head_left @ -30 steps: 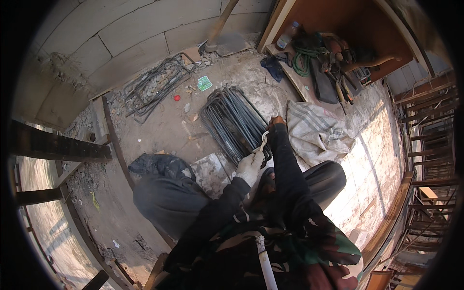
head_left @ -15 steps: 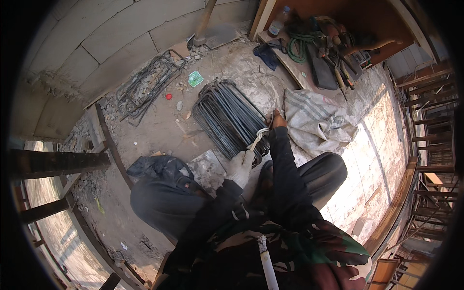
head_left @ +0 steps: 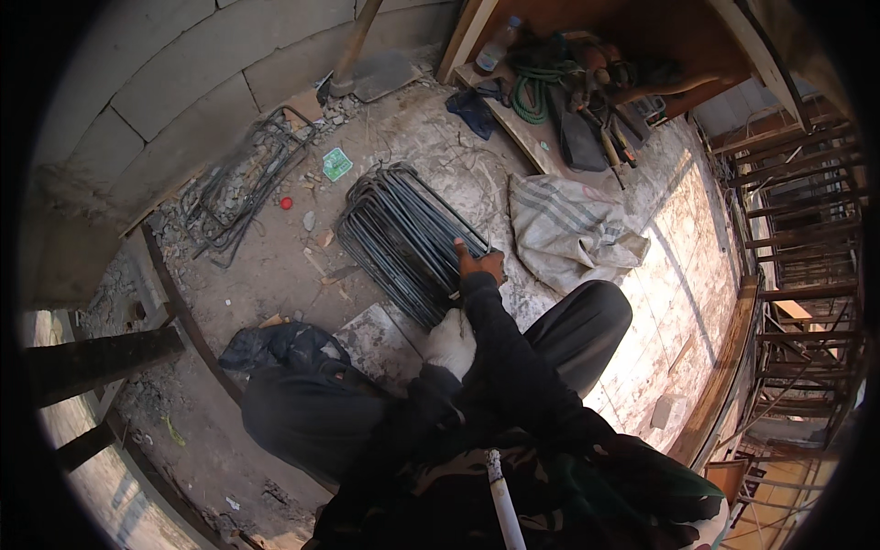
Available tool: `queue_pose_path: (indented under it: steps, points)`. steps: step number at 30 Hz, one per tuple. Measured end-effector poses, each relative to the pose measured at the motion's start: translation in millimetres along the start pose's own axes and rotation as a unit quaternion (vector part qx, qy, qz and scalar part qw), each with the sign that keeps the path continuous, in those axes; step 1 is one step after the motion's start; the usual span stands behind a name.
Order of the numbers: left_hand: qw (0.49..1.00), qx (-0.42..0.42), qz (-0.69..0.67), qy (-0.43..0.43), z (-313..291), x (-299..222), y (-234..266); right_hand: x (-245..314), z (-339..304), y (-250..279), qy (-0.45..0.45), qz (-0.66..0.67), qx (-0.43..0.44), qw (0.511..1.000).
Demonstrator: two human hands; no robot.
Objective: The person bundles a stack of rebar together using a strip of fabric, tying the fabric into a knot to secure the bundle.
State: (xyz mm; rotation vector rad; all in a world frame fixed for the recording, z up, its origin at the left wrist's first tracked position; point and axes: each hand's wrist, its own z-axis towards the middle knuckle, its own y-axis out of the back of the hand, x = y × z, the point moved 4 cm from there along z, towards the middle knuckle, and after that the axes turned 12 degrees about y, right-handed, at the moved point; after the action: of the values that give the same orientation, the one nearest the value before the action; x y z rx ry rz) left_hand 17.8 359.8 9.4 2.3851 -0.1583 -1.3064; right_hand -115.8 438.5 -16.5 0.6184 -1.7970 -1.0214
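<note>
A bundle of bent steel rebar stirrups [head_left: 390, 247] lies on the dusty floor in front of my knees. My right hand [head_left: 483, 266], bare, grips the bundle's near right corner, its thumb lying up along the bars. Just below it, my left hand [head_left: 451, 345] in a pale knit glove is closed against the near end of the bundle. My right sleeve and the bars cover part of the left fingers, so what they hold is hidden.
Loose stirrups [head_left: 243, 202] lie among rubble by the block wall at left. A woven sack [head_left: 573, 229] sits right of the bundle, a black plastic bag [head_left: 284, 346] by my left knee. Hand tools [head_left: 596, 128] lie on a board at back right; a shovel [head_left: 380, 78] leans nearby.
My right hand has moved onto the bundle's corner. The pale strip looped at its near end, held by my left hand before, is out of sight now. The view has shifted.
</note>
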Motion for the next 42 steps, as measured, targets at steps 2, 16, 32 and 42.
queue_pose_path:
  steps: [2, 16, 32, 42]
  points:
    - [1.000, 0.000, -0.008, -0.006, 4, 2, 4, 5, 1, -4, 0.004, -0.025, -0.005, 1.000]
    - [0.799, 0.235, -0.486, 0.264, -11, -2, 21, -49, 40, -27, 0.061, 0.016, -0.083, 0.995]
    - [0.920, 0.153, -0.339, 0.123, -16, -19, 44, -96, 86, -17, -0.145, 0.562, -0.047, 0.813]
    - [0.897, 0.193, -0.349, 0.190, -35, -30, 34, -14, 26, -4, -0.081, 0.060, 0.025, 0.995]
